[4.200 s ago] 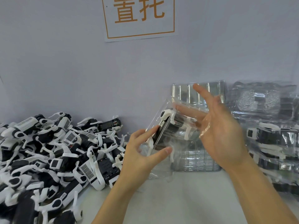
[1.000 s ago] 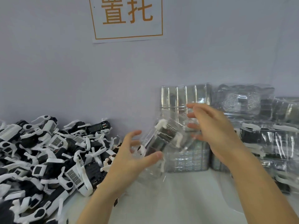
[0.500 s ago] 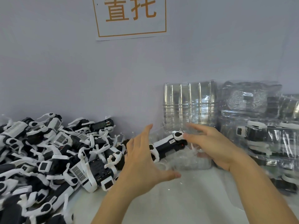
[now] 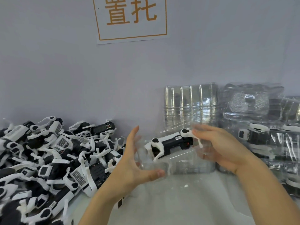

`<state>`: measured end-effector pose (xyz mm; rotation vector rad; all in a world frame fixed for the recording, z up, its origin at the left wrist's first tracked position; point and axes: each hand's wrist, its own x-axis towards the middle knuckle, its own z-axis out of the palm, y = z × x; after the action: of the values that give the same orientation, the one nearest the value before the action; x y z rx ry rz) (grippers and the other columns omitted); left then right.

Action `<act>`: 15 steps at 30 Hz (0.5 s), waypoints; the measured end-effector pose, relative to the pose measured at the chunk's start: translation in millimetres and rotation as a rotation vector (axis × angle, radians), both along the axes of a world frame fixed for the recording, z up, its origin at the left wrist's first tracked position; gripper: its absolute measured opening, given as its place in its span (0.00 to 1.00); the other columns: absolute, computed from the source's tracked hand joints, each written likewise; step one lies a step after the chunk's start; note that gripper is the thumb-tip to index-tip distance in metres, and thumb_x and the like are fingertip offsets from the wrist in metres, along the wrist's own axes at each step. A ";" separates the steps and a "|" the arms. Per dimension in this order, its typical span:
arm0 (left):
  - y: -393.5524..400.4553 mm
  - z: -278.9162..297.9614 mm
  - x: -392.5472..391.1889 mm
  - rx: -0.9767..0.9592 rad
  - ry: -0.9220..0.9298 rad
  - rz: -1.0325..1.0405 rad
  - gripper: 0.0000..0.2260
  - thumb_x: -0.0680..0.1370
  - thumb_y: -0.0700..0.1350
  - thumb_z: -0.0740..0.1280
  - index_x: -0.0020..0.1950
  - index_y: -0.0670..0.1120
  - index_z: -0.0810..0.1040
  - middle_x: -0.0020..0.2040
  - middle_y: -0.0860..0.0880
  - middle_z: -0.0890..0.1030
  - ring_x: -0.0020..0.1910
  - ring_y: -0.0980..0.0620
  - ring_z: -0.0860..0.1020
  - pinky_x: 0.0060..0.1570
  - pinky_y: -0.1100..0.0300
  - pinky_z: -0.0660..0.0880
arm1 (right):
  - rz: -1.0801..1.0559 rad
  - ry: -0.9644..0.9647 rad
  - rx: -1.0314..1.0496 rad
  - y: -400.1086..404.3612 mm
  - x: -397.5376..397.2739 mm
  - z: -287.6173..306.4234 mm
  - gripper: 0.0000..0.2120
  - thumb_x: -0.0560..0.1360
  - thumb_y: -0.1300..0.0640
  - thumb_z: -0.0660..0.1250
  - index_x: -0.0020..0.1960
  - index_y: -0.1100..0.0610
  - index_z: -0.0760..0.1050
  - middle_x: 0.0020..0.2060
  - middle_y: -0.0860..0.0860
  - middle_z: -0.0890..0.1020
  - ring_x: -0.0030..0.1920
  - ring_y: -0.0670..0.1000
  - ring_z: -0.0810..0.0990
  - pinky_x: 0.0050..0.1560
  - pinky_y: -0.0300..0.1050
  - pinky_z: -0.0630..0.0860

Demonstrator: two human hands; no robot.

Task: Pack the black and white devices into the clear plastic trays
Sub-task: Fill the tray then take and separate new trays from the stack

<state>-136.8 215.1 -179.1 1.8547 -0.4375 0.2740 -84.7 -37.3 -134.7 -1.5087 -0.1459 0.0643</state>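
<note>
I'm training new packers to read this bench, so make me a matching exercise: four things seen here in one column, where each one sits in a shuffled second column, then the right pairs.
Things:
1. Loose device pile
2. Sign with orange characters
3. Stack of empty trays
4. Single device

Places:
A. On the wall, top centre
B. Between the left hand and right hand, in a clear tray
C. On the table, far left
D. Upright against the wall, behind the hands

Pairs: 1-C, 2-A, 3-D, 4-B
</note>
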 end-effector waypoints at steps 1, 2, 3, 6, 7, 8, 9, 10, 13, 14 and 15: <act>-0.7 0.1 0.4 -0.001 -0.028 0.002 0.55 0.54 0.64 0.82 0.72 0.78 0.52 0.74 0.70 0.60 0.69 0.77 0.59 0.63 0.67 0.71 | 0.010 0.009 -0.017 0.3 -0.4 -0.2 0.11 0.77 0.55 0.71 0.58 0.46 0.81 0.29 0.46 0.75 0.31 0.45 0.76 0.39 0.45 0.78; -2.1 0.5 0.2 0.003 -0.047 0.004 0.52 0.55 0.64 0.81 0.71 0.77 0.54 0.71 0.72 0.62 0.70 0.75 0.60 0.62 0.67 0.71 | 0.016 0.019 -0.022 0.3 -1.3 -0.1 0.09 0.77 0.55 0.71 0.55 0.45 0.82 0.27 0.46 0.74 0.28 0.44 0.75 0.37 0.44 0.78; -3.2 -0.4 1.1 0.003 -0.060 0.006 0.49 0.56 0.64 0.81 0.71 0.76 0.58 0.69 0.73 0.65 0.70 0.73 0.63 0.65 0.62 0.71 | 0.020 0.029 -0.020 0.3 -2.2 0.1 0.07 0.77 0.56 0.71 0.52 0.45 0.83 0.27 0.46 0.73 0.27 0.44 0.74 0.36 0.44 0.77; -8.6 2.2 -1.1 0.018 -0.102 0.028 0.35 0.58 0.63 0.78 0.64 0.69 0.73 0.67 0.67 0.71 0.67 0.70 0.69 0.68 0.52 0.71 | 0.012 0.026 -0.010 0.5 -3.3 0.9 0.06 0.78 0.55 0.70 0.47 0.48 0.86 0.27 0.46 0.74 0.28 0.45 0.74 0.35 0.43 0.74; -10.3 2.5 -1.0 0.009 -0.131 0.036 0.32 0.58 0.62 0.77 0.62 0.67 0.75 0.67 0.65 0.72 0.67 0.70 0.70 0.67 0.54 0.71 | 0.008 0.020 -0.007 0.4 -3.9 2.0 0.06 0.78 0.53 0.70 0.47 0.49 0.86 0.28 0.46 0.75 0.29 0.45 0.74 0.36 0.43 0.74; -12.2 3.4 -1.6 0.002 -0.158 0.046 0.30 0.58 0.62 0.77 0.60 0.67 0.77 0.67 0.64 0.72 0.66 0.69 0.70 0.65 0.58 0.71 | 0.004 0.014 -0.005 -0.1 -4.4 3.2 0.08 0.79 0.51 0.69 0.46 0.50 0.86 0.30 0.47 0.76 0.31 0.46 0.75 0.38 0.43 0.74; -13.9 5.5 -3.1 0.001 -0.184 0.060 0.29 0.58 0.62 0.76 0.59 0.67 0.77 0.66 0.63 0.73 0.66 0.69 0.71 0.63 0.63 0.71 | 0.002 0.008 0.005 -1.1 -5.0 4.5 0.11 0.79 0.49 0.68 0.45 0.51 0.86 0.33 0.48 0.79 0.33 0.46 0.76 0.39 0.43 0.74; -16.4 8.3 -4.5 -0.008 -0.202 0.077 0.28 0.57 0.62 0.76 0.58 0.68 0.78 0.65 0.62 0.74 0.65 0.69 0.71 0.59 0.69 0.71 | 0.001 0.006 0.032 -3.5 -5.9 5.6 0.13 0.80 0.47 0.67 0.45 0.52 0.87 0.35 0.48 0.82 0.33 0.45 0.78 0.38 0.41 0.75; -22.4 17.2 -8.3 -0.009 -0.245 0.132 0.30 0.56 0.61 0.75 0.58 0.66 0.78 0.63 0.61 0.77 0.60 0.70 0.74 0.51 0.76 0.73 | -0.014 0.017 0.203 -16.8 -8.4 6.9 0.15 0.81 0.45 0.64 0.52 0.53 0.85 0.36 0.49 0.86 0.32 0.46 0.81 0.35 0.41 0.79; -26.2 21.3 -12.3 -0.017 -0.258 0.153 0.30 0.56 0.60 0.76 0.59 0.66 0.78 0.61 0.63 0.77 0.58 0.71 0.74 0.51 0.70 0.75 | -0.020 0.017 0.264 -21.9 -9.2 6.0 0.15 0.81 0.45 0.63 0.55 0.53 0.83 0.36 0.50 0.87 0.34 0.47 0.83 0.37 0.43 0.80; -25.8 20.5 -12.5 -0.037 -0.272 0.184 0.32 0.57 0.58 0.79 0.59 0.66 0.77 0.60 0.66 0.78 0.56 0.71 0.75 0.51 0.64 0.75 | -0.022 0.013 0.328 -25.8 -9.4 4.9 0.16 0.81 0.45 0.63 0.57 0.54 0.83 0.39 0.51 0.87 0.37 0.49 0.84 0.40 0.45 0.82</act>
<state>-149.3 189.3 -158.6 1.8297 -0.4432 0.6599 -94.1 -63.1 -129.8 -1.1824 -0.1223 0.0307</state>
